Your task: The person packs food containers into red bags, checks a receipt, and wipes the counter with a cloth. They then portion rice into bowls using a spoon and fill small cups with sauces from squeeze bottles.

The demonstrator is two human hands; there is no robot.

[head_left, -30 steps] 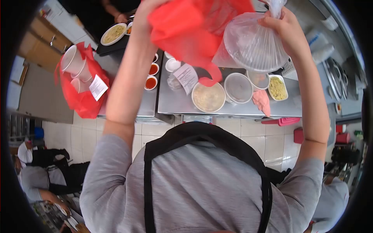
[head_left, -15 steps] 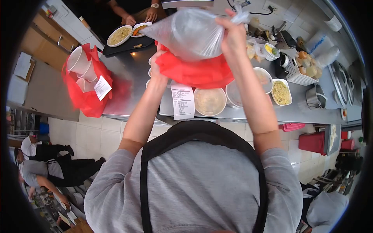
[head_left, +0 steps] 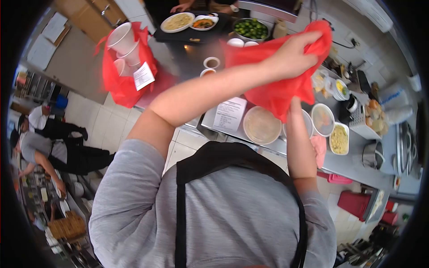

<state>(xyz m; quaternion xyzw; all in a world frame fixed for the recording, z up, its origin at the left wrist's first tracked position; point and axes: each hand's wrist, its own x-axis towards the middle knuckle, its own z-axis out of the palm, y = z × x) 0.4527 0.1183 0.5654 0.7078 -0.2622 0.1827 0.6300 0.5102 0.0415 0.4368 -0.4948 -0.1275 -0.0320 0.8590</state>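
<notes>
My left hand (head_left: 290, 56) is raised over the steel counter (head_left: 214, 127) and grips the top edge of a red plastic bag (head_left: 277, 89). My right forearm reaches up from below, and my right hand (head_left: 293, 106) disappears under the bag at the wrist, so its fingers are hidden. The clear bag with the lidded container is out of sight. Below the red bag on the counter lie a paper receipt (head_left: 229, 114) and a lidded round soup container (head_left: 261, 125).
Further containers (head_left: 322, 119), a noodle tub (head_left: 339, 139) and a pink cloth (head_left: 318, 149) sit at the right. A second red bag with white cups (head_left: 123, 67) stands left. Another person's hands (head_left: 181, 6) are at a tray of dishes (head_left: 187, 22). Co-workers (head_left: 49, 143) bend at far left.
The clear bag with the container has gone from view behind the red bag. My left hand rose and crossed rightward with the bag's edge; my right hand dropped beneath it.
</notes>
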